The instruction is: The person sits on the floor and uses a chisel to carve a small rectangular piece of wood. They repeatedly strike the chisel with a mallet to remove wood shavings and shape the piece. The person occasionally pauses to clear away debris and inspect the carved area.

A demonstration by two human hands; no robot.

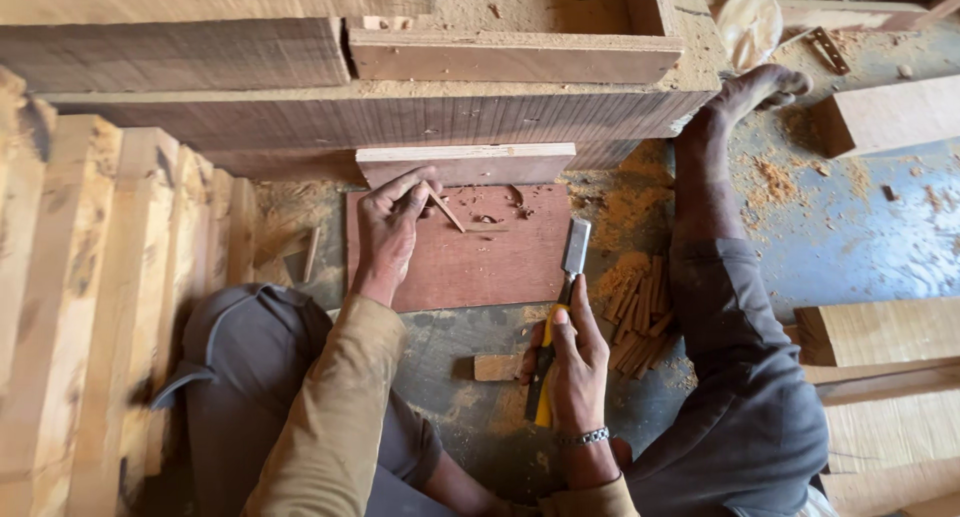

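Observation:
A reddish wooden board (480, 262) lies flat on the floor between my legs. My left hand (392, 225) rests on its upper left part and pinches a thin wooden sliver (446, 209) that points down to the right. My right hand (572, 362) grips a chisel (560, 307) with a yellow and black handle; its flat steel blade lies at the board's right edge. Small chips lie on the board near the top.
A pile of short wooden pegs (640, 312) lies right of the chisel, and a small block (497, 367) lies below the board. Stacked planks (110, 277) stand left, large timber (360, 117) ahead, more planks (880, 332) right. My bare foot (750, 92) stretches out on sawdust.

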